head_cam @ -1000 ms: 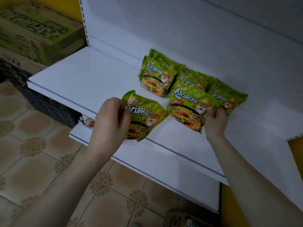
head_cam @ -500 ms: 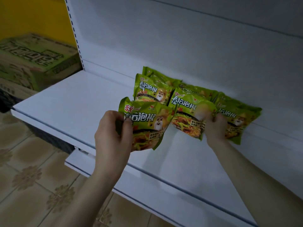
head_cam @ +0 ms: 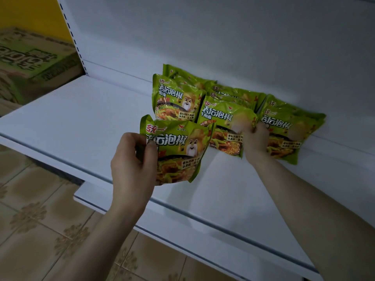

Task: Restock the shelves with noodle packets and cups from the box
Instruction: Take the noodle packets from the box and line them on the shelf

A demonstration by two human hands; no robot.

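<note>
Several green noodle packets stand leaning against the back panel of a white shelf. My left hand grips the left edge of one green packet and holds it upright just in front of the leftmost standing packet. My right hand is between the middle packet and the right packet; its fingers are blurred and curl round the middle packet's right edge.
A lower white shelf juts out beneath. Left of the shelving stands a cardboard noodle box with green print against a yellow wall. Patterned brown floor tiles lie below. The shelf's left half is bare.
My left hand has lifted its packet from the shelf's front edge up towards the standing row. My right hand has shifted from the middle packet's lower corner to its right edge.
</note>
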